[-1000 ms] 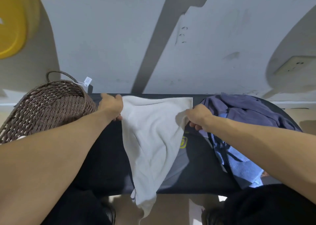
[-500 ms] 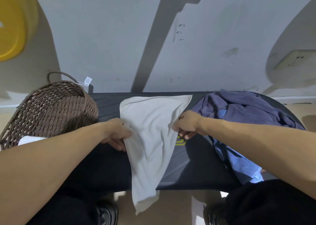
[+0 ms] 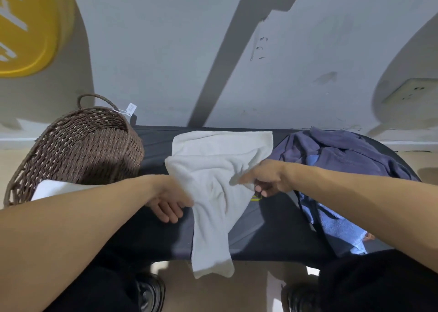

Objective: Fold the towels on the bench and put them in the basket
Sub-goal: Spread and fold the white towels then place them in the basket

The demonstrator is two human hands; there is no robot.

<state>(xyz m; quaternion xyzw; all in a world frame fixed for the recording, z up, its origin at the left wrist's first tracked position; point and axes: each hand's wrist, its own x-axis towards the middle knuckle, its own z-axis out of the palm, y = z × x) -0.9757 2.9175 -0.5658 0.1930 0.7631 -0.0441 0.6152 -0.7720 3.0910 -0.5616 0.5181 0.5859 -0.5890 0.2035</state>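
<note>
A white towel lies across the middle of the dark bench, its far edge flat near the wall and its near end hanging over the front edge. My left hand grips the towel's left edge, fingers curled under the cloth. My right hand pinches its right edge. A brown woven basket stands at the bench's left end with a folded white towel inside. A heap of dark blue and light blue towels lies on the right end.
The wall runs close behind the bench, with a socket at the right. A yellow object hangs at upper left. My shoes and dark trousers are below the bench's front edge.
Both hands slid from the towel's far corners toward me along its side edges and now gather the cloth at its middle. The far edge stays laid flat on the bench.
</note>
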